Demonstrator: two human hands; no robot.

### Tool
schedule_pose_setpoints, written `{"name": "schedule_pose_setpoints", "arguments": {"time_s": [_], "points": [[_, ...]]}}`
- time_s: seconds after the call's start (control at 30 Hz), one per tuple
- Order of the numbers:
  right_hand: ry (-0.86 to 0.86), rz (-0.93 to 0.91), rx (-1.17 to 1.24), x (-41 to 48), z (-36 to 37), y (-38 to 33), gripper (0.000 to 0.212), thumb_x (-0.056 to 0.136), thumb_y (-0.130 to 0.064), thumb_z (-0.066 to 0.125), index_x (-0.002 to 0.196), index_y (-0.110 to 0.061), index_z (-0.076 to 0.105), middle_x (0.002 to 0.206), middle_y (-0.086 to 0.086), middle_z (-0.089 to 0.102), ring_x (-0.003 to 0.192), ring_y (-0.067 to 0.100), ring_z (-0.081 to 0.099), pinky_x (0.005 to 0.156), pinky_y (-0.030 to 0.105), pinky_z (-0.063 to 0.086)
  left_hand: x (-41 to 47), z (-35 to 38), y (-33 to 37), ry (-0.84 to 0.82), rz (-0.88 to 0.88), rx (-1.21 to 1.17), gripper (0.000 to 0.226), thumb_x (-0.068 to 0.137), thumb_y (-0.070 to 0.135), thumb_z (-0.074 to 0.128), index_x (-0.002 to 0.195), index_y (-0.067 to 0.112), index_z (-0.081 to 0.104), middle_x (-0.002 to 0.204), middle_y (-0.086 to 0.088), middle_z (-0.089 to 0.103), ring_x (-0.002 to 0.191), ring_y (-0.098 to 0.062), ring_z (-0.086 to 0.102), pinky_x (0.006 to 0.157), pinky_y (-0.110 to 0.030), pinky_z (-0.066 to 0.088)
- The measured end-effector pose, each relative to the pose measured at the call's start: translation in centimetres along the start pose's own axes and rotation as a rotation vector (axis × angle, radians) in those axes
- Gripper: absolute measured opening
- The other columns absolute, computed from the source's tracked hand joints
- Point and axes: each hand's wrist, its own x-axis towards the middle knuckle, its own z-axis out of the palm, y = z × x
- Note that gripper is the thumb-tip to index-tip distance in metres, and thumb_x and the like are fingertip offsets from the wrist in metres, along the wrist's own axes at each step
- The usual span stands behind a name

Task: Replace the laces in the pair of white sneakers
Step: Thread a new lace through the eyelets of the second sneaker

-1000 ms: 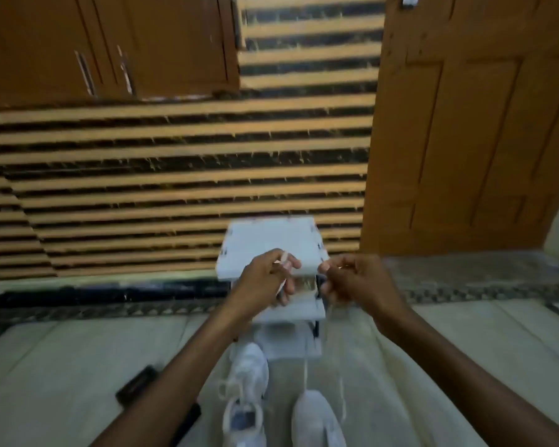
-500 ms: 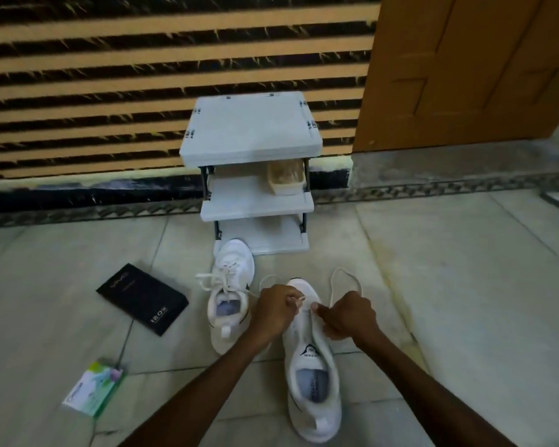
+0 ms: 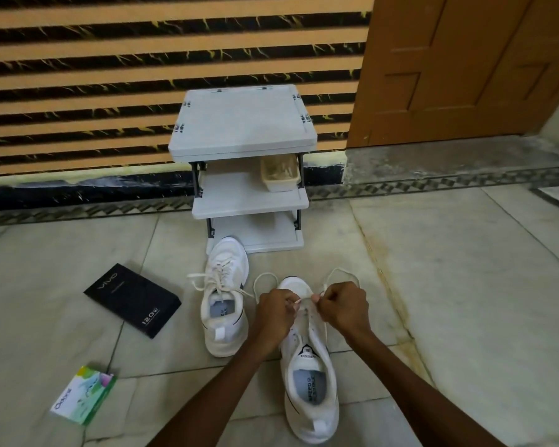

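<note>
Two white sneakers stand on the tiled floor, toes toward the wall. The left sneaker (image 3: 225, 298) is laced, its lace ends spilling to the left. The right sneaker (image 3: 309, 375) lies under my hands, its eyelets mostly bare. My left hand (image 3: 275, 312) pinches one end of a white lace (image 3: 262, 279) over the toe area. My right hand (image 3: 344, 306) pinches the other end, which loops out beyond it. Both lace tips meet just above the front eyelets.
A small grey three-tier rack (image 3: 244, 162) stands against the striped wall, with a beige basket (image 3: 279, 175) on its middle shelf. A black box (image 3: 132, 300) and a green-white packet (image 3: 84, 394) lie on the floor at left. A wooden door (image 3: 465, 66) is at right.
The view dropped from the wall to the floor. My hands came down from in front of the rack to the right sneaker's toe, still holding the lace ends.
</note>
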Motion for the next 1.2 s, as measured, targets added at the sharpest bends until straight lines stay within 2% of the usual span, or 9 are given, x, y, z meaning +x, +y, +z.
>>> {"name": "schedule_pose_setpoints", "arguments": {"time_s": [0.23, 0.4, 0.57, 0.7, 0.77, 0.83, 0.97, 1.1, 1.2], "points": [[0.085, -0.094, -0.014, 0.0, -1.2, -1.1, 0.031, 0.08, -0.024, 0.078, 0.056, -0.023, 0.058, 0.051, -0.017, 0.049, 0.052, 0.003, 0.05, 0.06, 0.018, 0.038, 0.8, 0.1, 0.3, -0.028, 0.014, 0.14, 0.018, 0.09, 0.013, 0.06, 0.1, 0.013, 0.075, 0.104, -0.011, 0.072, 0.105, -0.026, 0.062, 0.089, -0.032, 0.048], [0.17, -0.132, 0.046, 0.3, -2.8, -1.6, 0.034, 0.077, -0.024, 0.08, 0.051, -0.025, 0.057, 0.048, -0.017, 0.052, 0.05, 0.0, 0.052, 0.052, 0.012, 0.034, 1.0, 0.1, 0.4, -0.032, 0.038, 0.182, 0.021, 0.089, 0.011, 0.059, 0.103, 0.011, 0.076, 0.107, -0.01, 0.072, 0.107, -0.026, 0.062, 0.088, -0.034, 0.049], [0.019, -0.131, 0.037, 0.1, -3.6, -2.0, 0.024, 0.078, -0.026, 0.08, 0.06, -0.018, 0.068, 0.057, -0.002, 0.068, 0.057, 0.011, 0.068, 0.064, 0.026, 0.056, 1.1, 0.1, 0.4, -0.023, -0.005, 0.196, 0.02, 0.087, 0.01, 0.061, 0.102, 0.014, 0.074, 0.108, -0.005, 0.072, 0.106, -0.025, 0.062, 0.085, -0.03, 0.047], [-0.186, -0.093, 0.085, 0.3, -5.7, -2.9, 0.015, 0.071, -0.005, 0.084, 0.081, -0.011, 0.075, 0.074, 0.004, 0.073, 0.07, 0.015, 0.071, 0.069, 0.024, 0.059, 1.4, -1.3, 1.0, -0.04, -0.193, -0.236, 0.012, 0.088, 0.005, 0.061, 0.081, 0.011, 0.07, 0.088, -0.012, 0.073, 0.083, -0.028, 0.068, 0.075, -0.035, 0.054], [-0.183, -0.135, 0.124, 0.5, -7.2, -4.0, 0.019, 0.073, 0.004, 0.079, 0.087, -0.008, 0.076, 0.078, 0.004, 0.074, 0.071, 0.011, 0.071, 0.07, 0.022, 0.059, 1.6, -2.7, 2.1, -0.021, -0.226, -0.444, 0.017, 0.09, 0.004, 0.061, 0.076, 0.014, 0.067, 0.076, -0.007, 0.071, 0.064, -0.016, 0.065, 0.062, -0.028, 0.054], [-0.156, -0.234, 0.209, 0.5, -8.9, -6.1, 0.01, 0.081, 0.004, 0.071, 0.081, -0.005, 0.076, 0.072, 0.003, 0.074, 0.065, 0.011, 0.072, 0.066, 0.023, 0.06, 1.8, -5.0, 3.9, 0.023, -0.179, -0.589, 0.018, 0.091, 0.005, 0.061, 0.077, 0.014, 0.067, 0.07, -0.003, 0.068, 0.059, -0.012, 0.061, 0.058, -0.023, 0.051], [-0.06, -0.466, 0.306, 0.8, -13.7, -12.8, 0.02, 0.094, -0.016, 0.063, 0.079, -0.012, 0.076, 0.065, 0.001, 0.072, 0.055, 0.009, 0.067, 0.052, 0.02, 0.055, 2.7, -11.6, 9.8, 0.073, 0.027, -0.793, 0.022, 0.093, 0.004, 0.06, 0.083, 0.017, 0.074, 0.07, -0.002, 0.068, 0.061, -0.011, 0.06, 0.063, -0.025, 0.052], [0.018, -0.629, 0.318, 1.2, -18.6, -19.3, 0.014, 0.091, -0.026, 0.065, 0.091, -0.023, 0.078, 0.086, -0.012, 0.073, 0.076, 0.002, 0.067, 0.06, 0.022, 0.054, 2.4, -18.0, 15.9, 0.14, 0.184, -0.877, 0.016, 0.096, 0.018, 0.06, 0.089, 0.014, 0.074, 0.07, -0.001, 0.069, 0.061, -0.009, 0.062, 0.059, -0.02, 0.052], [0.027, -0.682, 0.461, 0.8, -23.0, -24.4, 0.008, 0.086, -0.023, 0.07, 0.086, -0.023, 0.078, 0.084, -0.009, 0.074, 0.078, 0.006, 0.069, 0.064, 0.022, 0.056, 1.8, -22.8, 20.1, 0.218, 0.324, -0.877, 0.015, 0.095, 0.02, 0.061, 0.09, 0.018, 0.075, 0.075, 0.0, 0.069, 0.067, -0.011, 0.063, 0.064, -0.022, 0.052]]}}
